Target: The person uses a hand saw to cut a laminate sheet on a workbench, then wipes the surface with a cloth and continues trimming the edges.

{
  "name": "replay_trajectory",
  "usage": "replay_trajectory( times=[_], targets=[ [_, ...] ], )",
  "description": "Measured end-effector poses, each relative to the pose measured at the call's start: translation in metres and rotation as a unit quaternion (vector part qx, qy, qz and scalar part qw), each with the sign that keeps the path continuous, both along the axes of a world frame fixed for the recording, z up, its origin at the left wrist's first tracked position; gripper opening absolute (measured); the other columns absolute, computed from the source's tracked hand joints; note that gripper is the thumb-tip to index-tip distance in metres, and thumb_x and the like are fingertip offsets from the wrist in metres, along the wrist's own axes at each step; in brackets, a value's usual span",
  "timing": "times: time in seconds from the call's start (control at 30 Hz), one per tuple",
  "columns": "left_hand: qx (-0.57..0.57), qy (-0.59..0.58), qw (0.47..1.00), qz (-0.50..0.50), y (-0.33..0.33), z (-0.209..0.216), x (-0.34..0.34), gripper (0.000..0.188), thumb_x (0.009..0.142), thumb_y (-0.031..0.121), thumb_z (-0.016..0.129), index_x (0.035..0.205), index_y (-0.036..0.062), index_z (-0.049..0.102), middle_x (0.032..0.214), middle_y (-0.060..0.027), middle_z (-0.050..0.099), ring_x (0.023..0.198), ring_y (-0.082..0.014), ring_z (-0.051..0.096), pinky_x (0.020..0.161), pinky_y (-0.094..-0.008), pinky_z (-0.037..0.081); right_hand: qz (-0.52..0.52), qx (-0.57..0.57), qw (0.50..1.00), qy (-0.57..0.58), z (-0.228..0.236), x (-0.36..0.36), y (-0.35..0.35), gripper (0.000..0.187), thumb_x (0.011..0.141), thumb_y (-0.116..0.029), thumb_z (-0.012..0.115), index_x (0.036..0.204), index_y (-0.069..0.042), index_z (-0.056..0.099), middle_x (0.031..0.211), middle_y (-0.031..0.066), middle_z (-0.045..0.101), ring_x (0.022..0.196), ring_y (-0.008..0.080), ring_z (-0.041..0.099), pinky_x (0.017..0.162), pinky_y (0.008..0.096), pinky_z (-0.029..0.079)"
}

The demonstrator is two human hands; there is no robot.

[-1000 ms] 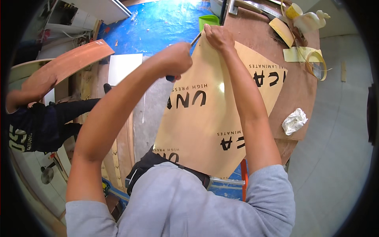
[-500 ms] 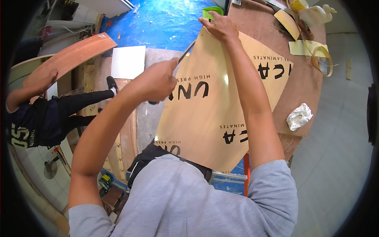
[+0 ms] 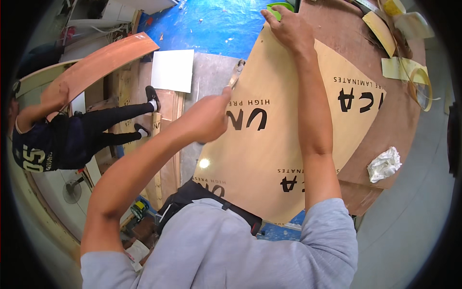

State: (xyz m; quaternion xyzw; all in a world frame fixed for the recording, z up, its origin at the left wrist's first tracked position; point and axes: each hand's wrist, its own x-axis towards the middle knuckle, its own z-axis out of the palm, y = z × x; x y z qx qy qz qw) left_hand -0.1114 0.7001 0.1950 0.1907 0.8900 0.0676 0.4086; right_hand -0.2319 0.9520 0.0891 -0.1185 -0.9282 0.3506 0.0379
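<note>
My left hand (image 3: 209, 118) is closed around a slim, file-like metal tool (image 3: 236, 74), its far end beside the left edge of a laminate sheet (image 3: 250, 159). The sheet is tan with dark printing and lies on a brown wooden board (image 3: 332, 24). At the sheet's far corner, my right hand (image 3: 291, 31) rests with its fingers spread. A green plastic thing (image 3: 276, 10) shows partly behind those fingers.
To the left, another person (image 3: 53, 137) holds a curved wooden panel (image 3: 96, 65). A white square sheet (image 3: 172, 71) lies beyond my left hand. Crumpled white paper (image 3: 384, 164), a strip roll (image 3: 420, 89) and a pale jug (image 3: 413, 25) sit on the right.
The view has shifted, so most things sit further right and lower. The tool in my left hand has turned, showing its broader face. My right hand stays at the sheet's far corner.
</note>
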Motion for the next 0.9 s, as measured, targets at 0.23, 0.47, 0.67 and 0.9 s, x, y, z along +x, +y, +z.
replay_trajectory(
  times=[0.23,0.47,0.67,0.9],
  targets=[
    [0.008,-0.06,0.987,0.151,0.011,0.035,-0.037,0.057,0.094,0.005,0.048,0.15,-0.004,0.044,0.079,-0.0166,0.062,0.051,-0.0226,0.06,0.054,-0.0378,0.051,-0.002,0.015,1.0,-0.001,0.006,-0.001,0.002,0.056,0.098,-0.054,0.059,0.13,-0.008,0.068,0.116,0.0256,0.072,0.112,0.0437,0.068,0.097,0.0513,0.053],
    [0.042,-0.016,0.997,0.062,0.001,0.069,-0.002,0.059,0.092,0.003,0.051,0.149,-0.007,0.043,0.095,-0.0287,0.065,0.088,-0.0368,0.067,0.081,-0.0429,0.053,-0.013,0.009,1.0,-0.025,0.013,0.001,0.001,0.055,0.098,-0.053,0.059,0.128,-0.008,0.069,0.118,0.0261,0.071,0.113,0.0443,0.067,0.097,0.0521,0.052],
    [0.012,-0.037,0.998,0.048,-0.018,0.016,0.004,0.06,0.092,0.002,0.049,0.152,-0.0028,0.042,0.087,-0.0253,0.065,0.077,-0.0351,0.068,0.074,-0.0425,0.054,-0.014,0.006,1.0,-0.027,0.012,0.003,-0.009,0.056,0.098,-0.054,0.058,0.126,-0.007,0.07,0.119,0.026,0.071,0.114,0.0446,0.066,0.099,0.0525,0.051],
    [0.03,-0.074,0.991,0.106,-0.003,0.107,0.007,0.061,0.093,0.001,0.048,0.153,-0.0021,0.039,0.081,-0.0165,0.064,0.059,-0.0236,0.063,0.061,-0.0374,0.053,-0.009,-0.014,1.0,-0.024,0.012,0.0,0.003,0.055,0.099,-0.053,0.058,0.124,-0.006,0.071,0.116,0.026,0.072,0.112,0.044,0.067,0.098,0.052,0.051]
  ],
)
